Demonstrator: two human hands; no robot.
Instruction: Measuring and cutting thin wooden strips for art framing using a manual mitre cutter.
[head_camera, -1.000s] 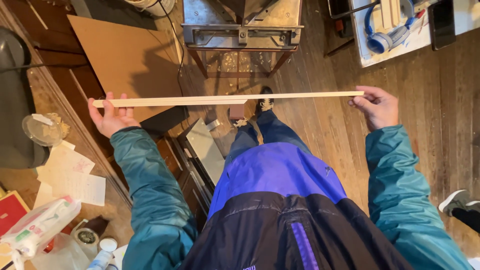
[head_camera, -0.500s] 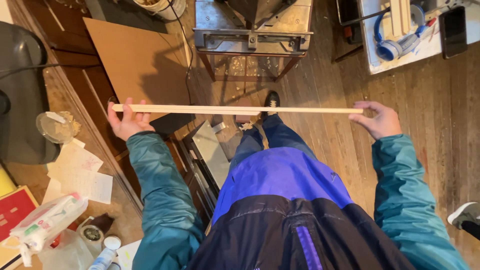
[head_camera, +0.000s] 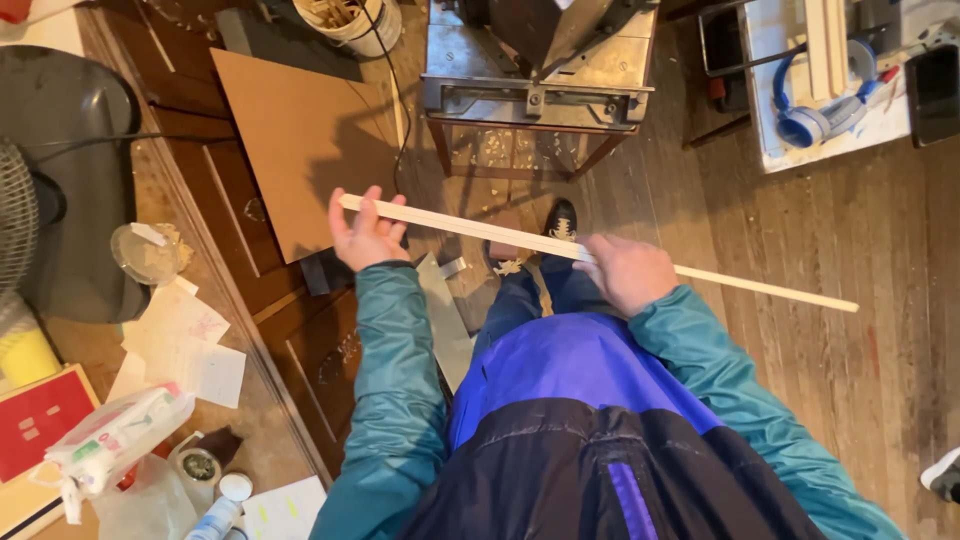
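Wood strip: long, thin, pale, held crosswise in front of the person at about waist height, above the plank floor. It tilts, with the left end higher in frame and the right end dropping toward the lower right.

Left hand grips the strip close to its left end, fingers curled over the top, closed on it. Right hand grips it near mid-length, fingers wrapped round, also closed on it. A long section of the strip sticks out free past the right hand.

Person wears a teal jacket with a blue front panel; one black shoe shows just below the strip.

Around:
- metal machine on a stand straight ahead, wood chips on the shelf under it
- brown flat board lying on the floor beside the left hand
- blue headphones on a white table, upper right
- papers and a clear plastic cup on the counter at left
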